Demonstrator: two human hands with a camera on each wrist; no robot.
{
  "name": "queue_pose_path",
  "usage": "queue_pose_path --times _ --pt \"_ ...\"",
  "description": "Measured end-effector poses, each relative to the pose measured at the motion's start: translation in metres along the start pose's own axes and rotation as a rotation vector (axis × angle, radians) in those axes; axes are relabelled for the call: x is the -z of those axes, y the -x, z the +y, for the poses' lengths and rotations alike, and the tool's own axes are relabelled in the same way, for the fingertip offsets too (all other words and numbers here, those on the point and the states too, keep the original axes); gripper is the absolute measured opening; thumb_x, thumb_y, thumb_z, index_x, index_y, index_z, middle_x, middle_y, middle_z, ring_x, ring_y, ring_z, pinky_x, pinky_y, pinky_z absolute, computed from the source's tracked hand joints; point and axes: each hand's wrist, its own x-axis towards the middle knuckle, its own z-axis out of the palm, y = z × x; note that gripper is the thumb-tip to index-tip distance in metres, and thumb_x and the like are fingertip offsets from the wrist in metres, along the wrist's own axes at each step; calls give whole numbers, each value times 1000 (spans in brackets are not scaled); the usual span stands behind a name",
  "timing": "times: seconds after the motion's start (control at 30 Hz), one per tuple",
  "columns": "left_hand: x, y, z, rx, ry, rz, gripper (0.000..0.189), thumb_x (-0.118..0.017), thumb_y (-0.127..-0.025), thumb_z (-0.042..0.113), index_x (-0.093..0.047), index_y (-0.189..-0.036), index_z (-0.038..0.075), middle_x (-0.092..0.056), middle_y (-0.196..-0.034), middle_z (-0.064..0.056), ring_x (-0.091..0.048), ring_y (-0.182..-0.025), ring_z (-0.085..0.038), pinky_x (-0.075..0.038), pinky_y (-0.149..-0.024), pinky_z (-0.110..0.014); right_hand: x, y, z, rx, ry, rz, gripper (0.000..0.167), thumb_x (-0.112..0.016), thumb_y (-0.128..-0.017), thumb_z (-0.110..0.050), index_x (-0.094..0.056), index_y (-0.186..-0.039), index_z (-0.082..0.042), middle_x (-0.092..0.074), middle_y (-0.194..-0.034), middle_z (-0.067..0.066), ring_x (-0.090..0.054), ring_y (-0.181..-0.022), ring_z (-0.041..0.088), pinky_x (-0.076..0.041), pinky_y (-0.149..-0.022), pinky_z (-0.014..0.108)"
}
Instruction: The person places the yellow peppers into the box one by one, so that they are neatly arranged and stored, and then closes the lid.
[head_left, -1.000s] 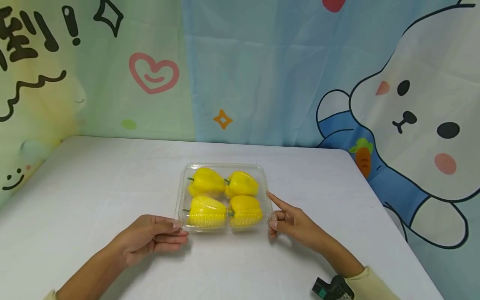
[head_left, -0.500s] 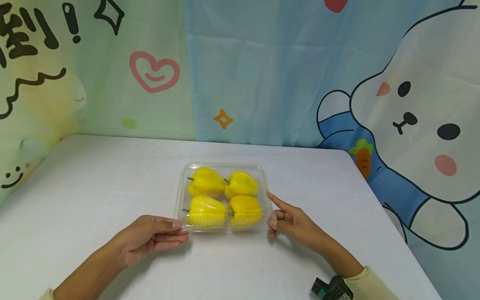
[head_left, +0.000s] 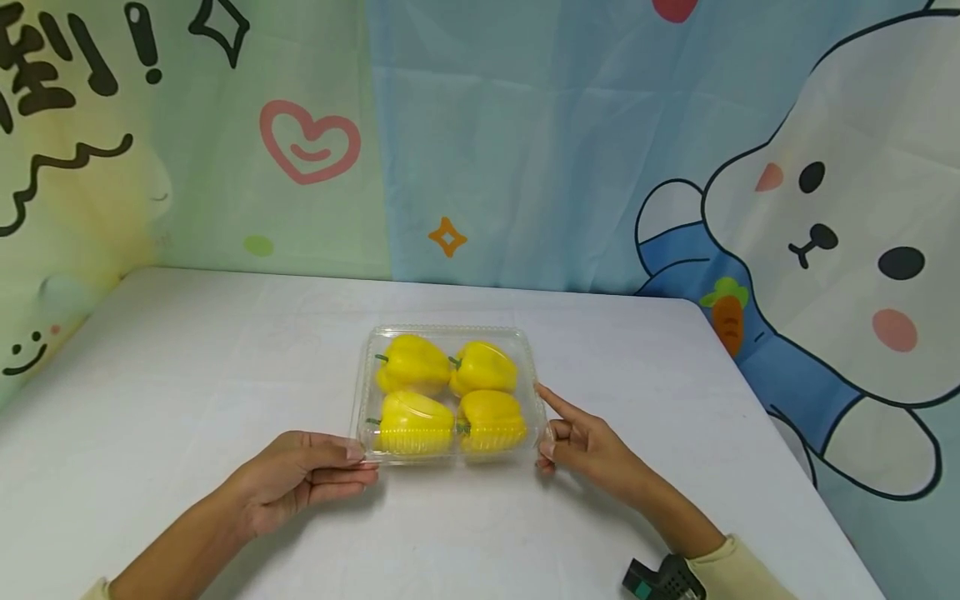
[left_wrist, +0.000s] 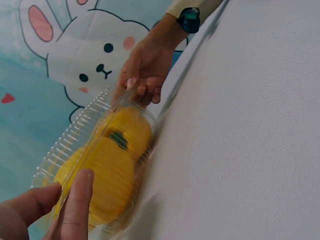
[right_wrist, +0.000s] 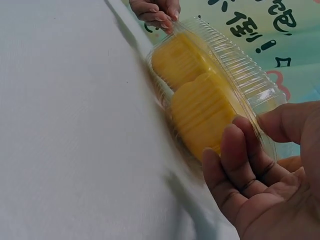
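Note:
A clear plastic clamshell container (head_left: 450,450) with several yellow bell peppers (head_left: 411,364) inside is at the middle of the table, its lid down over them. At its near left corner my left hand (head_left: 296,479) pinches the rim between thumb and fingers. My right hand (head_left: 592,454) grips the right side, thumb on the rim, index finger stretched along the edge. In the left wrist view the thumb and a finger (left_wrist: 77,205) lie on either side of the container's rim. The right wrist view has the right thumb above the rim and curled fingers (right_wrist: 235,150) below it.
A white-covered table (head_left: 225,350) spreads around the container. Behind it hangs a printed cloth backdrop (head_left: 517,150) with a cartoon rabbit at the right. A black device (head_left: 663,579) is worn at the right wrist, by the sleeve.

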Motion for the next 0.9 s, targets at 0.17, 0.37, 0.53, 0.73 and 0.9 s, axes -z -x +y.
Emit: queue_pose_path --times 0.17,0.37,0.53,0.73,0.9 --pt "-1 0 -1 -1 5 9 24 -63 -92 0 -58 -112 -13 -69 -102 -23 -70 -94 -28 -53 -84 -35 -1 0 2 13 8 15 75 -57 -96 -2 -15 -157 -12 -58 -96 30 -60 -78 26 -54 -71 29" --pt "0 -1 -2 -5 8 5 24 -62 -93 0 -58 -113 -13 -70 -101 -22 -70 -93 -27 -54 -83 -35 -2 0 2 -17 8 29 75 -57 -96 -3 -15 -157 -14 -58 -97 31 -60 -78 27 -52 -69 28" --pt "1 0 -2 3 15 -4 23 -62 -93 1 -60 -113 -12 -68 -105 -24 -69 -96 -29 -53 -86 -36 0 1 0 -31 -1 17 76 -57 -96 -2 -14 -157 -13 -60 -92 22 -63 -81 24 -54 -70 29" --pt "1 -1 -2 2 4 -16 24 -64 -92 2 -61 -112 -11 -67 -107 -25 -68 -99 -30 -51 -88 -37 2 2 -2 -22 -12 8 75 -57 -97 -2 -14 -157 -11 -60 -91 19 -64 -83 24 -55 -72 31" --pt "2 0 -2 6 -12 -15 29 -64 -93 4 -58 -116 -13 -66 -110 -27 -67 -100 -31 -51 -89 -37 2 2 -1 -26 -17 0 74 -56 -97 -2 -14 -157 -11 -58 -88 16 -63 -82 24 -55 -74 32"
